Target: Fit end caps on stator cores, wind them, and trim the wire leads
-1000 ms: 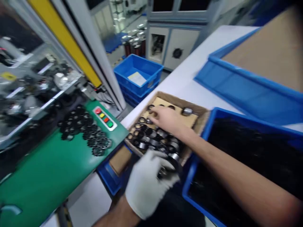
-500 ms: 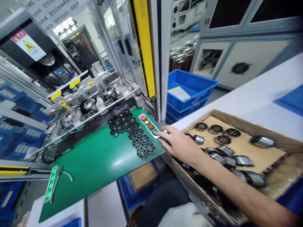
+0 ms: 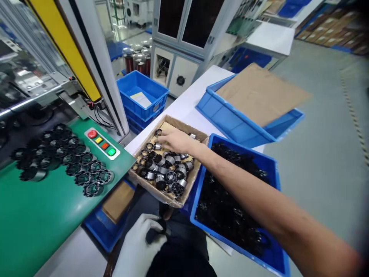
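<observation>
My bare right hand (image 3: 180, 141) reaches into a shallow cardboard box (image 3: 203, 138). Its fingers are stretched out over the far part of the box, close to a stator core (image 3: 157, 146), a metal ring with black toothed ends. More stator cores (image 3: 163, 169) lie jumbled in the box below the hand. Low in the view, my left hand (image 3: 141, 240), in a white glove, is near my lap. Its fingers are curled round something small and dark, too hidden to name. Several stator cores (image 3: 82, 165) stand in a cluster on the green work surface (image 3: 37, 215).
A button panel (image 3: 102, 144) lies at the green surface's right edge, below a yellow machine post (image 3: 67, 50). One blue crate (image 3: 278, 173) beside the box holds black parts. A tilted blue crate (image 3: 221, 111) with cardboard (image 3: 259, 96) stands behind; stacked blue bins (image 3: 144, 109) sit farther left.
My right hand has left the button panel and moved right into the cardboard box. The view has swung right, and the panel's end button now shows lit green. More of my left hand is visible.
</observation>
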{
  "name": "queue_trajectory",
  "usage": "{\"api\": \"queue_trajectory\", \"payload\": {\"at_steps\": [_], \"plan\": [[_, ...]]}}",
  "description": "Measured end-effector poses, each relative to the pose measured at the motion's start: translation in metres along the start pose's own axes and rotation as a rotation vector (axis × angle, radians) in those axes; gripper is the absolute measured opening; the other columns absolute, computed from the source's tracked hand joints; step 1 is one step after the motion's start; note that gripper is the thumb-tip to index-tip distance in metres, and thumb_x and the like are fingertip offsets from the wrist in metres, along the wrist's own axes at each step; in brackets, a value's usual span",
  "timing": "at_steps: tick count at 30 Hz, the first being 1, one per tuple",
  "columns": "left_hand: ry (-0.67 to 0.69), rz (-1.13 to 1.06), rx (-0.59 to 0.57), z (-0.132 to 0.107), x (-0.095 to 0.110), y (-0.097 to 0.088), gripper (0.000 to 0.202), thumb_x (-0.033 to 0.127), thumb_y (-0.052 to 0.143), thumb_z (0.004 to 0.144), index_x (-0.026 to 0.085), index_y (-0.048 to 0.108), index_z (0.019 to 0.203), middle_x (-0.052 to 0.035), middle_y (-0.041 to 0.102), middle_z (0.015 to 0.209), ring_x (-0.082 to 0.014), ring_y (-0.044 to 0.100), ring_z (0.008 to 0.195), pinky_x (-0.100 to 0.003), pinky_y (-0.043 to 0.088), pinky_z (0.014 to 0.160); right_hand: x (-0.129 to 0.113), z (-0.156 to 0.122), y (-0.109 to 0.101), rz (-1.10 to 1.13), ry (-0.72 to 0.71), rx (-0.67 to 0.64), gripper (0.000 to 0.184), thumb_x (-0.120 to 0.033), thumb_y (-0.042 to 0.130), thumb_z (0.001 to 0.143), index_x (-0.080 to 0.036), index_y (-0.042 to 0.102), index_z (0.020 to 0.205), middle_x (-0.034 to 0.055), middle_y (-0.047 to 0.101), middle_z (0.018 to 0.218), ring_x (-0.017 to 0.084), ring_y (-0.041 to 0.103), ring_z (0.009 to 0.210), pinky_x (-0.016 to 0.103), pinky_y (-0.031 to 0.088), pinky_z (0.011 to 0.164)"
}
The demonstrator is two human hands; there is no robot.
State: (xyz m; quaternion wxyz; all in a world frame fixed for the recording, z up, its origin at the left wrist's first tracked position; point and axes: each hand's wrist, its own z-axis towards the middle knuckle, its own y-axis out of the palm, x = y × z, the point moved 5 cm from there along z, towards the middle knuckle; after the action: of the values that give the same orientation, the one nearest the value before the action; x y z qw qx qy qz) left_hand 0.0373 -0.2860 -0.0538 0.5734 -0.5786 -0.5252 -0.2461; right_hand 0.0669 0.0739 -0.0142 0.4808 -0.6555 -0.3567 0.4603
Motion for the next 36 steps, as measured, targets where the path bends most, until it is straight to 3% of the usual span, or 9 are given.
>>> {"api": "queue_trajectory", "payload": {"at_steps": [5, 11, 13, 18, 24, 27, 30, 33, 36], "plan": [[0.047, 0.02, -0.022, 0.014, 0.019, -0.001, 0.028, 0.005, 0.09, 0.085, 0.029, 0.079, 0.094, 0.0014, 0.083, 0.117, -0.0183, 0.084, 0.111, -0.024, 0.067, 0.099, -0.006, 0.015, 0.026, -0.027, 0.006, -0.054, 0.034, -0.029, 0.082, 0.102, -0.019, 0.079, 0.134, 0.0153, 0.078, 0.128, 0.032, 0.073, 0.118, 0.04, 0.048, 0.103], [0.07, 0.009, 0.014, 0.03, 0.037, -0.008, 0.02, 0.012, 0.086, 0.09, 0.03, 0.08, 0.095, 0.0004, 0.084, 0.119, -0.0186, 0.085, 0.11, -0.025, 0.068, 0.097, 0.011, 0.004, 0.021, -0.006, 0.063, 0.017, 0.008, -0.024, 0.081, 0.1, -0.018, 0.079, 0.106, 0.0137, 0.076, 0.125, 0.032, 0.071, 0.122, 0.043, 0.047, 0.108], [0.089, 0.009, 0.024, 0.032, 0.039, -0.008, 0.02, 0.013, 0.087, 0.09, 0.031, 0.08, 0.094, 0.0009, 0.084, 0.118, -0.0181, 0.085, 0.111, -0.024, 0.068, 0.096, 0.023, -0.005, 0.015, 0.019, 0.119, 0.069, 0.011, -0.029, 0.08, 0.102, -0.019, 0.078, 0.103, 0.0138, 0.074, 0.129, 0.031, 0.07, 0.124, 0.041, 0.05, 0.106], [0.15, 0.054, 0.088, 0.041, 0.048, -0.011, 0.016, 0.019, 0.087, 0.094, 0.032, 0.079, 0.097, 0.0022, 0.085, 0.12, -0.0171, 0.086, 0.109, -0.022, 0.068, 0.092, 0.045, -0.021, 0.001, 0.068, 0.332, 0.18, 0.027, -0.027, 0.066, 0.108, -0.017, 0.072, 0.132, 0.0147, 0.07, 0.134, 0.026, 0.072, 0.107, 0.039, 0.057, 0.097], [0.324, 0.12, 0.172, 0.067, 0.085, -0.019, 0.009, 0.023, 0.079, 0.103, 0.032, 0.077, 0.103, 0.0028, 0.084, 0.121, -0.015, 0.086, 0.106, -0.022, 0.068, 0.096, 0.025, -0.009, 0.012, 0.039, 0.433, 0.086, 0.039, -0.026, 0.067, 0.106, -0.018, 0.074, 0.144, 0.0171, 0.073, 0.131, 0.034, 0.076, 0.114, 0.044, 0.06, 0.097], [0.37, 0.12, 0.175, 0.072, 0.097, -0.023, 0.011, 0.021, 0.079, 0.103, 0.032, 0.076, 0.103, 0.0034, 0.083, 0.119, -0.0143, 0.086, 0.106, -0.021, 0.068, 0.098, 0.017, -0.006, 0.011, -0.003, 0.417, 0.061, 0.052, -0.009, 0.062, 0.101, -0.019, 0.071, 0.152, 0.0193, 0.068, 0.142, 0.033, 0.075, 0.119, 0.042, 0.06, 0.095], [0.355, 0.108, 0.168, 0.068, 0.092, -0.025, 0.012, 0.02, 0.079, 0.102, 0.031, 0.076, 0.102, 0.0034, 0.083, 0.12, -0.0142, 0.086, 0.107, -0.02, 0.067, 0.096, 0.013, -0.007, 0.009, -0.019, 0.288, -0.005, 0.06, -0.002, 0.064, 0.096, -0.026, 0.073, 0.151, 0.0142, 0.066, 0.151, 0.03, 0.072, 0.13, 0.038, 0.059, 0.099], [0.304, 0.075, 0.141, 0.062, 0.077, -0.021, 0.014, 0.019, 0.082, 0.099, 0.031, 0.076, 0.101, 0.0033, 0.083, 0.12, -0.0145, 0.085, 0.109, -0.02, 0.067, 0.095, 0.008, -0.006, 0.011, -0.017, 0.147, -0.093, 0.046, -0.006, 0.072, 0.097, -0.028, 0.08, 0.137, 0.0081, 0.073, 0.143, 0.028, 0.069, 0.133, 0.035, 0.055, 0.104], [0.254, 0.039, 0.109, 0.057, 0.065, -0.017, 0.015, 0.019, 0.084, 0.098, 0.032, 0.077, 0.101, 0.0028, 0.084, 0.122, -0.0157, 0.085, 0.112, -0.022, 0.067, 0.097, 0.008, -0.002, 0.016, -0.033, 0.144, -0.1, 0.032, -0.013, 0.077, 0.098, -0.023, 0.08, 0.127, 0.0095, 0.077, 0.132, 0.03, 0.071, 0.127, 0.036, 0.053, 0.1]]}}
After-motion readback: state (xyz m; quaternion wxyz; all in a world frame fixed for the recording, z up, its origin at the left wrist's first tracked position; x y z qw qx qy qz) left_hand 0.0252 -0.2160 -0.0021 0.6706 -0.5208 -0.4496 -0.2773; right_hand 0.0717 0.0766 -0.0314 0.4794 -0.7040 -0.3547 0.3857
